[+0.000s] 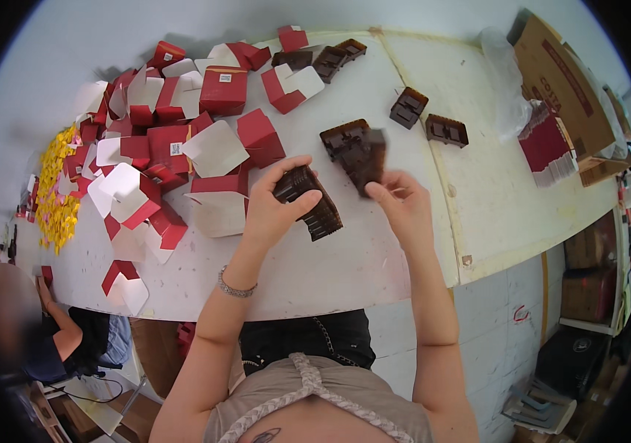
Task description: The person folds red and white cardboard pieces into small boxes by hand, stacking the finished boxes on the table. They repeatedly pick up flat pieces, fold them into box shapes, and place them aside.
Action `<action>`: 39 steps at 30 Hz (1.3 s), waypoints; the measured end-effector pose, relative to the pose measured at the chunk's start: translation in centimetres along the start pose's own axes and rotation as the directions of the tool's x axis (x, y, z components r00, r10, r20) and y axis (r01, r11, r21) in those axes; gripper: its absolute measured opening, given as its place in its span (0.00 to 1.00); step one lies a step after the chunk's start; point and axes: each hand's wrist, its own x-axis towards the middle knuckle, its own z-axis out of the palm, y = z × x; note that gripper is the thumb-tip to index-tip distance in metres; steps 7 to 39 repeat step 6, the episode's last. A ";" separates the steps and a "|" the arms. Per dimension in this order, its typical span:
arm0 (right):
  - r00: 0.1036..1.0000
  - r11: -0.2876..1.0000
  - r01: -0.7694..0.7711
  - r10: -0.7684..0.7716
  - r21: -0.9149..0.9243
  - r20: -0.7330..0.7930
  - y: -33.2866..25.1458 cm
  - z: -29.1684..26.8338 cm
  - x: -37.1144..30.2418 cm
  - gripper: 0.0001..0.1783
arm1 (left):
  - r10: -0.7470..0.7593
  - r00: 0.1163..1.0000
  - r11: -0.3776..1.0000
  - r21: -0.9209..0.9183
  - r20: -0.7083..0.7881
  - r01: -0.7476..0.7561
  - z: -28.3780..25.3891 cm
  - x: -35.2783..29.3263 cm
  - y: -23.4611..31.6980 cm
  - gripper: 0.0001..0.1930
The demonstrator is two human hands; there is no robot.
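Note:
My left hand (pixel 267 210) is wrapped round a nested stack of dark brown plastic trays (pixel 321 218), its thumb across the near side and its fingers over the top. To the right, my right hand (pixel 406 207) pinches a single dark brown tray (pixel 376 159) by its lower end, and this tray is blurred by motion. Just behind it, more dark brown trays (pixel 341 140) lie on the table, partly covered by the held one. Two loose trays, one tilted (pixel 408 108) and one flat (pixel 447 131), rest farther right.
Many open red-and-white boxes (pixel 223 90) crowd the white table's (pixel 345 273) left side. Beyond them lies a heap of yellow packets (pixel 57 188). At the right stand flat red cartons (pixel 548 144) and a big cardboard box (pixel 563 88). Another person (pixel 64 332) sits at far left.

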 end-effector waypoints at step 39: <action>0.911 0.917 0.295 -0.186 -0.267 0.368 0.7 2.7 -2.9 0.22 | 0.205 0.978 0.962 0.172 0.048 -0.211 0.6 0.1 -0.8 0.26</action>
